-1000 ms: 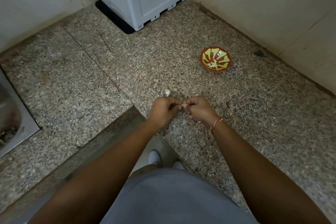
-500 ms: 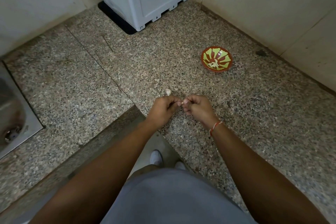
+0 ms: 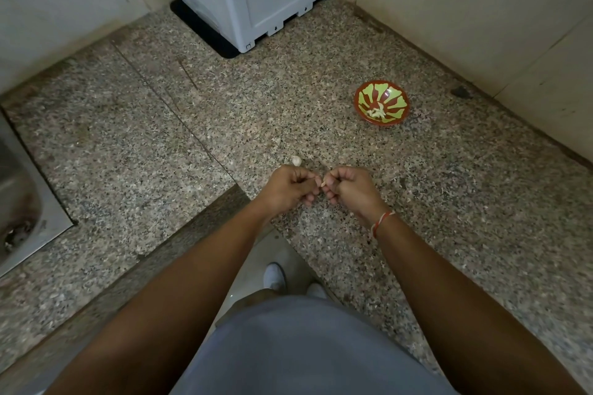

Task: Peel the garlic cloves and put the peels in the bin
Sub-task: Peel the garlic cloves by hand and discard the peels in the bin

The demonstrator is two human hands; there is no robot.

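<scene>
left hand (image 3: 290, 187) + right hand (image 3: 348, 191) pinch garlic clove (image 3: 322, 183) | spare clove (image 3: 296, 161) on counter (image 3: 449, 202)

A single wide-angle head camera looks steeply down and forward from standing height — forearms reach up from the bottom edge, the granite counter (image 3: 134, 151) fills the middle, wall corner at the top — so no second view overlaps.

On a speckled granite counter (image 3: 417, 234), a left hand (image 3: 290, 191) and right hand (image 3: 348, 191) meet over a small pale garlic clove (image 3: 322, 183). Another whitish clove (image 3: 296, 161) lies just behind them; a red-and-green patterned bowl (image 3: 362, 102) sits farther back, right.
</scene>
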